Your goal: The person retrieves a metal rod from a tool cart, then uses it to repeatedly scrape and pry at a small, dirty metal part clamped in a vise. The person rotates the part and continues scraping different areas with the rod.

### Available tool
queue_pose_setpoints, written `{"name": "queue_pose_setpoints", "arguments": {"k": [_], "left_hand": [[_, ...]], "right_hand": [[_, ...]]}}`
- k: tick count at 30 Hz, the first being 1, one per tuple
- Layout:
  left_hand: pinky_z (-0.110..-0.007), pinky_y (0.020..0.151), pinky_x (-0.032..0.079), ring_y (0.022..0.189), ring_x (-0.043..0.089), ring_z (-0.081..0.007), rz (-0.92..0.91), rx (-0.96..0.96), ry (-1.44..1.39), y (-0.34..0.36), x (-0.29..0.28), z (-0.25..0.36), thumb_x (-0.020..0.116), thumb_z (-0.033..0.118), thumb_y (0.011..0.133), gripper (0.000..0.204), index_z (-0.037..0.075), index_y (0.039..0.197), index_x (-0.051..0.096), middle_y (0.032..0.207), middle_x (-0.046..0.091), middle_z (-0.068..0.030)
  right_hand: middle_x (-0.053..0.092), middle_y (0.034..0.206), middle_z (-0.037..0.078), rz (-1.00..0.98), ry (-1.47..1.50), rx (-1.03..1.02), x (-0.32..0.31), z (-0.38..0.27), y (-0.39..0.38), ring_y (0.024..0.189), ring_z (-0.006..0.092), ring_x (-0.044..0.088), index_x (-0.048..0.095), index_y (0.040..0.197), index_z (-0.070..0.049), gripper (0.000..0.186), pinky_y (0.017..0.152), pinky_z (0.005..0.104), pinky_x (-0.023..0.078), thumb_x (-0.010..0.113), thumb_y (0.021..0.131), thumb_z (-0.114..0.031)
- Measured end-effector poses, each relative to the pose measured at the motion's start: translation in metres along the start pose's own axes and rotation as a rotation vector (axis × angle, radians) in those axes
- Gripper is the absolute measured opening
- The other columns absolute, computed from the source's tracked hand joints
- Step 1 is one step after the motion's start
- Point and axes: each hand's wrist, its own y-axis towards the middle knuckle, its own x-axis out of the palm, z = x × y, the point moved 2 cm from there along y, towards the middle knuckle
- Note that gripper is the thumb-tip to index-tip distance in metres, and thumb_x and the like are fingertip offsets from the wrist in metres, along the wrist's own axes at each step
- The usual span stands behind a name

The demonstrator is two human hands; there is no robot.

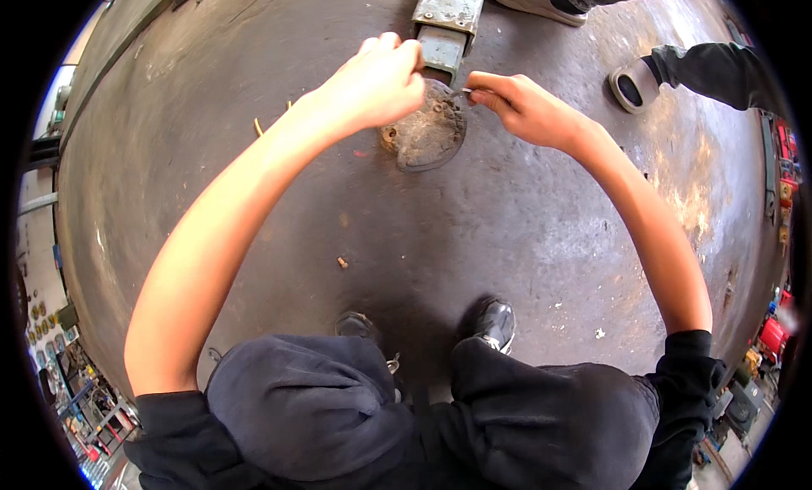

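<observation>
A worn round pad (430, 139), caked with dirt, lies at the end of a grey square-tube metal arm (441, 48) that comes in from the top. My left hand (385, 77) is closed over the pad's left side, close to the tube's end; whatever its fingers grip is hidden. On the other side, my right hand (526, 109) pinches a small thin metal piece (464, 90) between thumb and forefinger, at the pad's upper right edge. The exact kind of that piece is too small to make out.
Another person's shoes (634, 87) stand at the upper right, close to the metal arm. Thin yellowish curved pieces (259, 128) show beside my left forearm. A small orange-brown piece (342, 262) lies on the stained dark floor (406, 223). Tools and parts (774, 333) line the right edge.
</observation>
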Motion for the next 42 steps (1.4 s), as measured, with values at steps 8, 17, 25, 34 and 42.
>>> {"name": "queue_pose_setpoints", "arguments": {"k": [8, 17, 25, 34, 42], "left_hand": [[-0.054, 0.118, 0.015, 0.146, 0.009, -0.0442, -0.110, -0.115, 0.012, -0.042, 0.065, -0.006, 0.073, 0.075, 0.060, 0.141, 0.003, 0.153, -0.004, 0.156, 0.007, -0.0290], [-0.057, 0.114, 0.021, 0.140, 0.016, -0.0473, -0.048, -0.093, -0.051, -0.041, 0.076, -0.010, 0.079, 0.057, 0.064, 0.135, 0.005, 0.153, -0.009, 0.150, 0.009, -0.0291], [-0.057, 0.113, 0.024, 0.137, 0.020, -0.0480, -0.001, -0.103, -0.095, -0.042, 0.079, -0.010, 0.081, 0.051, 0.063, 0.133, 0.006, 0.153, -0.007, 0.150, 0.011, -0.0302], [-0.058, 0.112, 0.026, 0.133, 0.025, -0.0499, 0.071, -0.046, -0.160, -0.042, 0.082, -0.008, 0.082, 0.045, 0.064, 0.129, 0.005, 0.153, -0.003, 0.147, 0.015, -0.0316], [-0.058, 0.108, 0.031, 0.126, 0.031, -0.0497, 0.126, -0.030, -0.190, -0.047, 0.087, -0.012, 0.085, 0.040, 0.061, 0.127, -0.002, 0.151, 0.005, 0.141, 0.020, -0.0335]], "right_hand": [[0.066, 0.094, 0.022, 0.006, 0.065, -0.015, 0.014, 0.009, 0.002, 0.084, 0.0387, 0.061, 0.056, 0.112, 0.002, 0.023, 0.075, 0.0409, 0.048, 0.052, 0.098, -0.016], [0.062, 0.083, 0.026, -0.098, -0.051, -0.011, 0.014, -0.003, 0.011, 0.073, 0.0418, 0.058, 0.054, 0.114, 0.003, 0.023, 0.068, 0.0436, 0.046, 0.052, 0.099, -0.014], [0.060, 0.064, 0.022, -0.165, -0.440, -0.042, 0.018, -0.028, 0.017, 0.062, 0.0435, 0.060, 0.049, 0.099, -0.001, 0.019, 0.054, 0.0496, 0.048, 0.051, 0.097, -0.019], [0.060, 0.064, 0.023, -0.269, -0.499, -0.044, 0.019, -0.022, 0.030, 0.065, 0.0429, 0.061, 0.049, 0.090, -0.001, 0.016, 0.057, 0.0508, 0.048, 0.053, 0.095, -0.016], [0.058, 0.062, 0.022, -0.422, -0.509, -0.010, 0.019, -0.032, 0.046, 0.062, 0.0433, 0.059, 0.049, 0.087, 0.000, 0.012, 0.054, 0.0497, 0.047, 0.058, 0.089, -0.009]]}}
